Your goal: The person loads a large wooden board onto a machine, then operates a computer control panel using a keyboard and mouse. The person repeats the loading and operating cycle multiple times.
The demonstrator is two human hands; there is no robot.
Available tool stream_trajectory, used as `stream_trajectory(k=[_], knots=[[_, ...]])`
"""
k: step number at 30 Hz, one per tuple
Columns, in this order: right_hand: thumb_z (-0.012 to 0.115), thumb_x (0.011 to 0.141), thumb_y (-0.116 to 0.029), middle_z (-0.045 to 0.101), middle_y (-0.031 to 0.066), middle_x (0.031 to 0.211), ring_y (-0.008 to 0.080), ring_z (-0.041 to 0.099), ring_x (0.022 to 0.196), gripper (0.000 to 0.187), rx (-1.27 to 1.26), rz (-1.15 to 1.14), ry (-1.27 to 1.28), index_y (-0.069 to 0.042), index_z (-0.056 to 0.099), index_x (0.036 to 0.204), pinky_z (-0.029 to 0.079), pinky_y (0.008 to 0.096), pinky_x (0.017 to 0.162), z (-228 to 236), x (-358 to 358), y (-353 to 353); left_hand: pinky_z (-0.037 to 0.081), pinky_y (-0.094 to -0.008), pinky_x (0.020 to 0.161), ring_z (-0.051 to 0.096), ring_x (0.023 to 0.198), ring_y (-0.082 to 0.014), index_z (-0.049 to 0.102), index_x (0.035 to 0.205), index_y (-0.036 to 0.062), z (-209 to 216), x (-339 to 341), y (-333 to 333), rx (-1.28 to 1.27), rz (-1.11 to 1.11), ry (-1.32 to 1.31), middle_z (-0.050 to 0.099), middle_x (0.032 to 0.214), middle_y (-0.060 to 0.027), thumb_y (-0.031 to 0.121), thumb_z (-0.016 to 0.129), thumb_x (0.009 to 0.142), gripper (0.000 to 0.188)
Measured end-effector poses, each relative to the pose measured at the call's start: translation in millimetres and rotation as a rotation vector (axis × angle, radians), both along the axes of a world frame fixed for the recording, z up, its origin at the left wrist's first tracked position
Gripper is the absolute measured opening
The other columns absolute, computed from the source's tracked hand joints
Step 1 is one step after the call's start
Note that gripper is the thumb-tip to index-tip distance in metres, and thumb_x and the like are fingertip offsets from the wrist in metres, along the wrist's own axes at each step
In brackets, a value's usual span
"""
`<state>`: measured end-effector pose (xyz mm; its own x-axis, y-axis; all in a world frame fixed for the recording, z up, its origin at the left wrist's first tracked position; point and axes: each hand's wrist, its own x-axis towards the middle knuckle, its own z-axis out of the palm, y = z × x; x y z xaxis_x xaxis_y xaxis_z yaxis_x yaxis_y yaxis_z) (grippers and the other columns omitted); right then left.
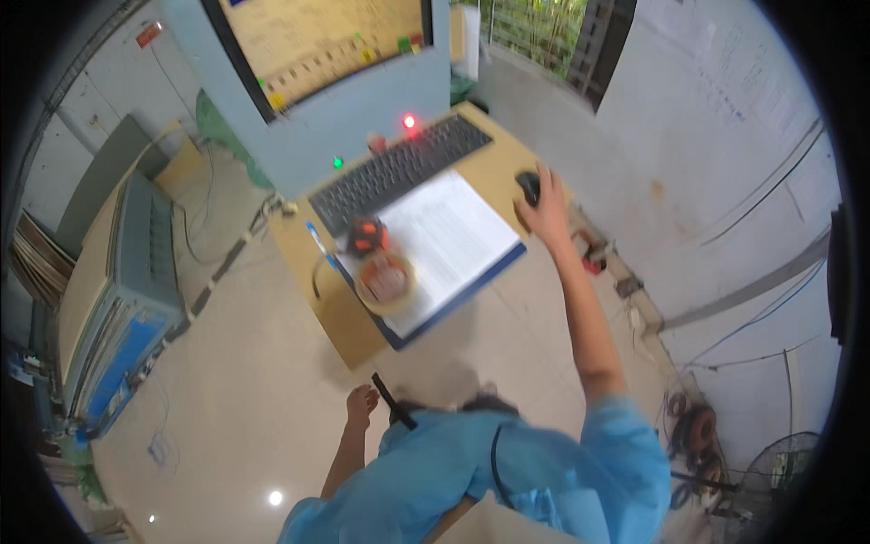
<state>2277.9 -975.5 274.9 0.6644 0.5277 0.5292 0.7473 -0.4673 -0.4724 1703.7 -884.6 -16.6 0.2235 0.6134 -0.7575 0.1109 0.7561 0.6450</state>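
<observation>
My right hand [547, 218] rests over a black computer mouse [528, 186] on the right end of a tan wooden shelf [349, 337], its fingers around the mouse. Down at my side, off the shelf, my left hand [362, 402] hangs with loosely bent fingers and nothing visible in it. A black keyboard [403, 170] lies along the back of the shelf. In front of it, printed paper sheets [453, 238] lie on a dark blue clipboard [462, 306]. A roll of tape [385, 279] and an orange-and-black tape measure [367, 236] sit on its left side.
A lit monitor [331, 45] is set in a pale blue cabinet [362, 113] with red and green lights. A pen [319, 240] lies left of the papers. Flat boards [100, 299] stand at far left. Cables run along the floor. The wall [716, 136] is close on the right.
</observation>
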Motion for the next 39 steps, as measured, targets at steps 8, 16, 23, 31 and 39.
stream_trajectory(k=[8, 16, 23, 31, 39], knots=[[0.069, 0.087, -0.022, 0.053, 0.0280, 0.139, 0.0440, 0.053, 0.125, 0.051, 0.024, 0.159, 0.004, -0.016, 0.059, 0.136, 0.046, 0.0488, 0.103, -9.5, 36.8, 10.6, 0.053, -0.0285, 0.055, 0.063, 0.066, -0.0204, 0.059, 0.094, 0.0040, -57.2, -62.7, -211.2, -0.299, 0.392, 0.150, 0.064, 0.080, -0.0102, 0.022, 0.062, 0.100, 0.019], [0.070, 0.086, -0.018, 0.055, 0.0254, 0.137, 0.0425, 0.055, 0.121, 0.041, 0.115, 0.188, -0.016, -0.015, 0.067, 0.127, 0.046, 0.0483, 0.103, -19.7, 40.6, 6.4, 0.057, -0.0365, 0.074, 0.068, 0.087, -0.0266, 0.059, 0.115, 0.0008, -44.0, -41.4, -308.5, -0.109, 0.021, 0.199, 0.068, 0.097, -0.0142, 0.028, 0.060, 0.101, 0.030], [0.071, 0.085, -0.018, 0.056, 0.0245, 0.135, 0.0415, 0.054, 0.121, 0.040, 0.131, 0.191, -0.004, -0.015, 0.068, 0.125, 0.046, 0.0482, 0.102, -17.7, 39.6, 4.9, 0.057, -0.0388, 0.085, 0.070, 0.095, -0.0291, 0.058, 0.125, 0.0004, -40.5, 6.8, -257.3, -0.103, 0.294, 0.135, 0.070, 0.106, -0.0163, 0.030, 0.059, 0.101, 0.038], [0.072, 0.084, -0.017, 0.057, 0.0245, 0.135, 0.0419, 0.054, 0.122, 0.041, 0.145, 0.201, -0.009, -0.015, 0.068, 0.125, 0.046, 0.0481, 0.103, -32.7, 47.8, 10.1, 0.057, -0.0398, 0.086, 0.070, 0.097, -0.0274, 0.057, 0.125, 0.0013, -11.7, 29.2, -222.5, -0.059, 0.196, 0.160, 0.069, 0.110, -0.0159, 0.032, 0.062, 0.098, 0.041], [0.063, 0.093, -0.018, 0.054, 0.0269, 0.138, 0.0446, 0.053, 0.125, 0.037, 0.040, 0.312, -0.079, -0.011, 0.065, 0.130, 0.043, 0.0491, 0.105, -37.6, 61.6, 13.8, 0.057, -0.0366, 0.078, 0.070, 0.092, -0.0243, 0.062, 0.117, 0.0025, -24.8, -9.5, -268.0, -0.142, 0.308, 0.262, 0.070, 0.106, -0.0139, 0.030, 0.063, 0.096, 0.034]])
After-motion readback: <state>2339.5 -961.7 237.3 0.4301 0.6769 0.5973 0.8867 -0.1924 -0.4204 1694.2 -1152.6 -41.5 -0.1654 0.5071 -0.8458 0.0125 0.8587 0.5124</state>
